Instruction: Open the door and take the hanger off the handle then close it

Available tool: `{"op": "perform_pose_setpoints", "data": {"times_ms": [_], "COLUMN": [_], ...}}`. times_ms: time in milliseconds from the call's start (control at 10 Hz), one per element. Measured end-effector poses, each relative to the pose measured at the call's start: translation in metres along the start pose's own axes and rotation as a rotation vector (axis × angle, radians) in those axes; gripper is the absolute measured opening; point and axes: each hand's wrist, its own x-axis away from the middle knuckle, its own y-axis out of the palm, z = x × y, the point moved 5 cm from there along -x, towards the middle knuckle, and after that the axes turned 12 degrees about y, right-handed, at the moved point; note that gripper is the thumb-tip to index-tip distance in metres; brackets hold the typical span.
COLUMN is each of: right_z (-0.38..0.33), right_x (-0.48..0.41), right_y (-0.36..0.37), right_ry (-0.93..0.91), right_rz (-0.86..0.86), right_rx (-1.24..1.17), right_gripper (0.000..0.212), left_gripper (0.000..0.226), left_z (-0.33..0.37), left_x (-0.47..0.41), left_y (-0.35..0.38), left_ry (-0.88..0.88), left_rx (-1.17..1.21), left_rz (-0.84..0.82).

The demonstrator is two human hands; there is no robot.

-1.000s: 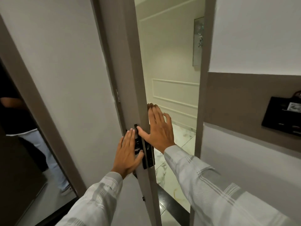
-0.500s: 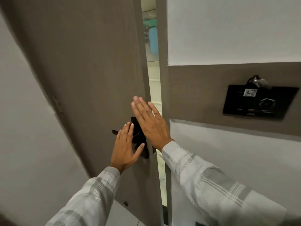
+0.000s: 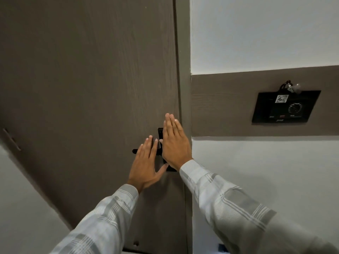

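The grey-brown wooden door (image 3: 91, 79) sits flush in its frame (image 3: 184, 70), with no gap showing. Its black lever handle (image 3: 136, 151) and black lock plate (image 3: 160, 133) are at mid height near the right edge, mostly covered by my hands. My left hand (image 3: 145, 165) lies flat over the lever, fingers straight, thumb out. My right hand (image 3: 174, 143) lies flat over the lock plate, fingers together pointing up. Neither hand grips anything. No hanger is visible on the handle.
A black wall panel (image 3: 286, 107) with a room-number sticker and a key card on a cord is mounted on the brown band of the white wall (image 3: 256, 33) to the right. A lighter wall (image 3: 22, 208) fills the lower left.
The door has swung from half open to fully closed against the frame. Both flat hands stayed on the handle area and moved with it; the corridor beyond is no longer visible.
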Motion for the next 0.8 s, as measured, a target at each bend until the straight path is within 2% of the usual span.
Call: {"op": "perform_pose_setpoints", "data": {"times_ms": [200,400,700,800], "right_z": [-0.003,-0.007,-0.007,-0.009], "right_x": [-0.014,-0.029,-0.045,-0.052], "right_y": [-0.002,-0.001,-0.012,-0.031], "right_ry": [0.028,0.041,0.081,0.111], "right_rz": [-0.098,-0.205,-0.317,-0.266], "right_rx": [0.078,0.076,-0.100,-0.305], "right_gripper": [0.065,0.066,0.059,0.057], "left_gripper": [0.096,0.103,0.097,0.086], "left_z": [-0.003,-0.010,-0.033,-0.041], "left_x": [-0.014,-0.030,-0.047,-0.052], "left_y": [0.005,0.007,-0.007,-0.032], "left_ry": [0.003,-0.005,0.043,0.097], "left_rx": [0.026,0.026,-0.035,-0.138], "left_rz": [-0.040,-0.160,-0.417,-0.295]}}
